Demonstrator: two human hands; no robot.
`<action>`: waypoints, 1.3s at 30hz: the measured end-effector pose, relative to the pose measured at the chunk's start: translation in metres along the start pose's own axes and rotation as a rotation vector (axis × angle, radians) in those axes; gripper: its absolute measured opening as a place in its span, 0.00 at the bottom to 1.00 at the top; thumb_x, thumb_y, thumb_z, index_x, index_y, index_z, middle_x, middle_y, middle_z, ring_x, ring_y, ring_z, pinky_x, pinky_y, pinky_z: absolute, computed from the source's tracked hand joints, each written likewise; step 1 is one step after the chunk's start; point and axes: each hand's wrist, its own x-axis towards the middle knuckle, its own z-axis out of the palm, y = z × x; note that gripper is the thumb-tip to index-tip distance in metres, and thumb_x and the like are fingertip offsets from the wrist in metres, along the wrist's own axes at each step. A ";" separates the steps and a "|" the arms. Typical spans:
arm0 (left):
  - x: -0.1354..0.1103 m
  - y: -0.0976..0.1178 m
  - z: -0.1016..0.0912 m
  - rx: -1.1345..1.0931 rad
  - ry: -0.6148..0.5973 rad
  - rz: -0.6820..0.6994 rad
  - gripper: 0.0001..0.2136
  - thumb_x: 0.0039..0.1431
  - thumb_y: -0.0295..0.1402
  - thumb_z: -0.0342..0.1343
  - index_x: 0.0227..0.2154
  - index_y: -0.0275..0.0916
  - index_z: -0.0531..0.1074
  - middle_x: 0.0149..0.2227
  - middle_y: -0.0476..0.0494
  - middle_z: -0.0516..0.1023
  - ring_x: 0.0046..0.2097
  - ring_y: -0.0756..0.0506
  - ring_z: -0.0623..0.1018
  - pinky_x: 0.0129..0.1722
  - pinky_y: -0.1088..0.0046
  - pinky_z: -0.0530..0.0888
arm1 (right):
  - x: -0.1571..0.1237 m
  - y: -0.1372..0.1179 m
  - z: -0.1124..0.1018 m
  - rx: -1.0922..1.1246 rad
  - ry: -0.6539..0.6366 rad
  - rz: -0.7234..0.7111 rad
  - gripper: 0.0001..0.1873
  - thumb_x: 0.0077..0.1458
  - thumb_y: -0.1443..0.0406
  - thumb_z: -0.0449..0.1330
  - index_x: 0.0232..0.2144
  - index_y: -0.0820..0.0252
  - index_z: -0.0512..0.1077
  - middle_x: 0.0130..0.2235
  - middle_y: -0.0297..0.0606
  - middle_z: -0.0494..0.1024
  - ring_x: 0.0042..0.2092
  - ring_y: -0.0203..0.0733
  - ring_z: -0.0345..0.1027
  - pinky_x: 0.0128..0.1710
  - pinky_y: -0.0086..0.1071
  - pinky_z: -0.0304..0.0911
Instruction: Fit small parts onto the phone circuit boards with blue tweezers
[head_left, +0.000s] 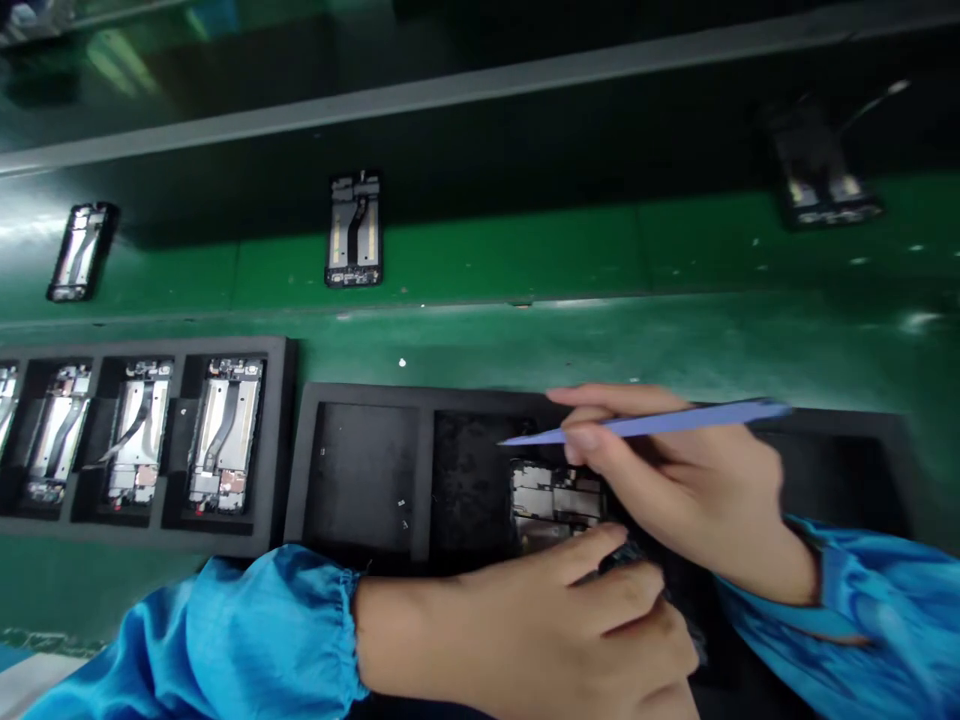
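Note:
My right hand pinches a pair of blue-violet tweezers between thumb and fingers. Their narrow tip points left, over a compartment of the dark foam tray. Just below the tweezers, an opened phone shows silver metal shields and board parts at its upper end. My left hand curls over the lower part of this phone, gripping it with bent fingers. The phone's lower end is hidden behind that hand.
On the left, a second black foam tray carries several opened phones with dark ribbon cables. Three more opened phones lie along the green strip behind: one at left, one in the middle and a blurred one at right.

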 end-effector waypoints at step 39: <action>0.002 -0.050 -0.027 -0.870 -0.108 -1.368 0.06 0.56 0.26 0.51 0.36 0.38 0.70 0.20 0.58 0.72 0.15 0.55 0.68 0.13 0.84 0.65 | 0.003 -0.003 -0.021 -0.064 0.292 -0.020 0.18 0.65 0.54 0.62 0.26 0.55 0.75 0.22 0.31 0.77 0.22 0.35 0.67 0.22 0.31 0.59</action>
